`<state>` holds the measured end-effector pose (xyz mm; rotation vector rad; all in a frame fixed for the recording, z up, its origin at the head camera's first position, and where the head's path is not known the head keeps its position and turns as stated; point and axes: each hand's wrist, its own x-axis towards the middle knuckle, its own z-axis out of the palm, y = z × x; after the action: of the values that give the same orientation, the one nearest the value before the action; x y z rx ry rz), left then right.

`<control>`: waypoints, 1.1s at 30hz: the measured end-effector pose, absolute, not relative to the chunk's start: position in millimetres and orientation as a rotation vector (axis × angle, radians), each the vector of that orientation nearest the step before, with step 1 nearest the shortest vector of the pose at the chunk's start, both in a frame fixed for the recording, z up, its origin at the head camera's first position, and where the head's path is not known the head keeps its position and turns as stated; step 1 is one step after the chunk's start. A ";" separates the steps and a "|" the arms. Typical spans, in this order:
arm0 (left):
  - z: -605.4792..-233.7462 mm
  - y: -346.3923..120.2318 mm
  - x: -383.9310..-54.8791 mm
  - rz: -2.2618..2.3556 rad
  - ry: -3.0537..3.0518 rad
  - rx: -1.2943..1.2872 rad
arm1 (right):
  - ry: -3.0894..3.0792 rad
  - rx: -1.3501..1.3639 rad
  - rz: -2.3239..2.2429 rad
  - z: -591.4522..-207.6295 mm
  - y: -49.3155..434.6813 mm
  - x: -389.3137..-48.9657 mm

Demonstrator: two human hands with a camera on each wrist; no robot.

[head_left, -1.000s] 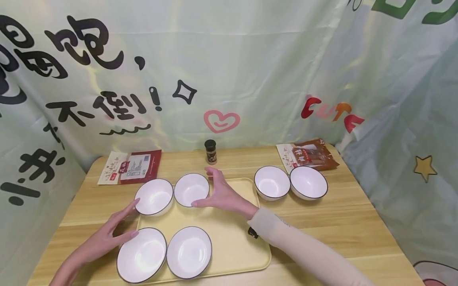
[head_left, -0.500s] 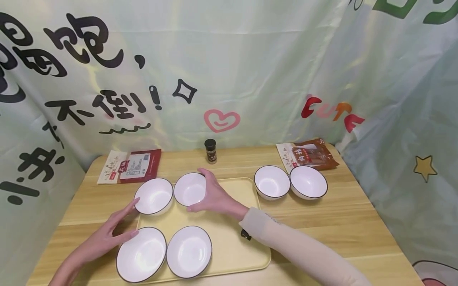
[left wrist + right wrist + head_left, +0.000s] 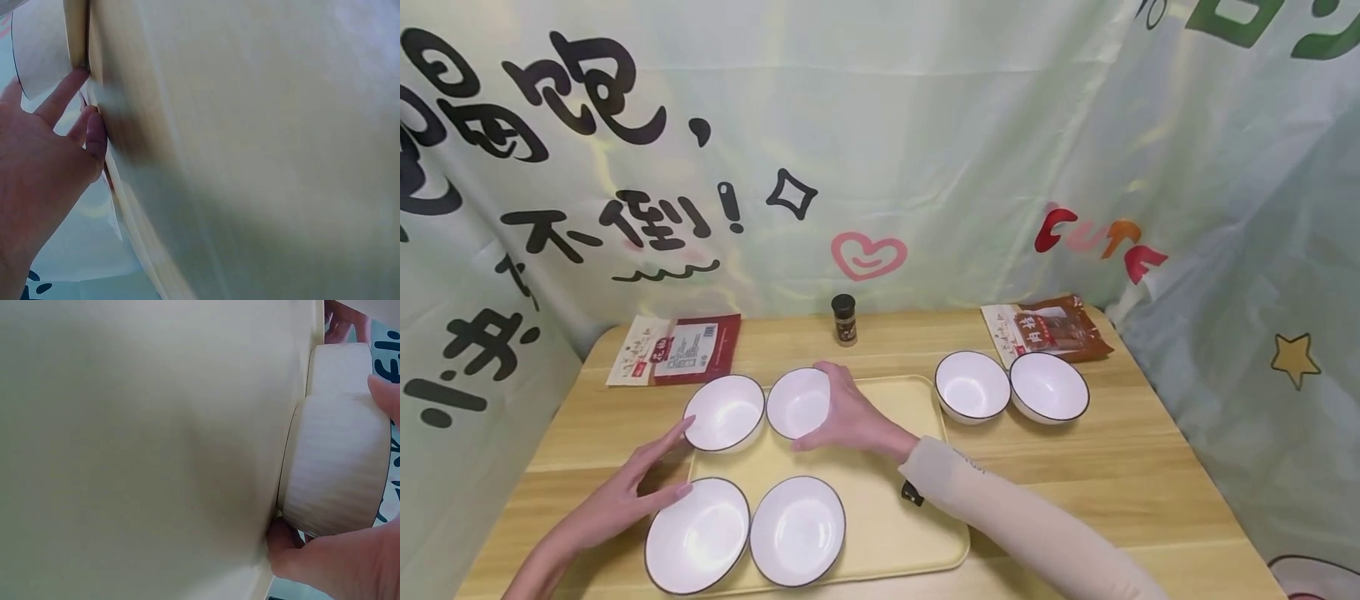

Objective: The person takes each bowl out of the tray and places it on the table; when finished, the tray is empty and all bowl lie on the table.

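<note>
Four-bowl groupings aside, a white dark-rimmed bowl [image 3: 796,403] sits at the back of the yellow tray [image 3: 902,525]. My right hand [image 3: 859,421] holds this bowl from its right side, fingers at the far side and thumb at the near side; the right wrist view shows its wall [image 3: 337,462] between them. My left hand [image 3: 610,496] is spread at the tray's left: a fingertip touches the back-left bowl [image 3: 724,412], and the thumb lies at the rim of the front-left bowl [image 3: 697,536]. Another bowl [image 3: 797,532] stands beside that one.
Two more white bowls [image 3: 972,386] [image 3: 1049,387] stand right of the tray on the wooden table [image 3: 1097,492]. Behind them lies a brown packet [image 3: 1048,327]. A red-and-white packet [image 3: 676,350] lies back left, and a black-capped jar [image 3: 844,321] stands at the back.
My right hand has moved slightly left and closed round the back bowl on the tray. The left hand keeps its place.
</note>
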<state>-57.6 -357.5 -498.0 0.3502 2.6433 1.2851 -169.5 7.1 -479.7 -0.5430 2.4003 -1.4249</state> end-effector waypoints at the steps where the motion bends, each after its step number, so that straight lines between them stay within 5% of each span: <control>1: -497.9 -357.5 -57.9 1.286 2.644 0.356 | 2.402 -0.539 -1.430 -479.7 7.5 -168.9; 33: -495.6 -355.6 -57.4 1.287 2.629 0.322 | 2.423 -0.502 -1.520 -469.3 43.1 -152.1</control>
<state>-57.4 -355.6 -495.6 0.3219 2.6289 1.2873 -152.1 43.1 -469.3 -0.5020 2.4230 -1.5200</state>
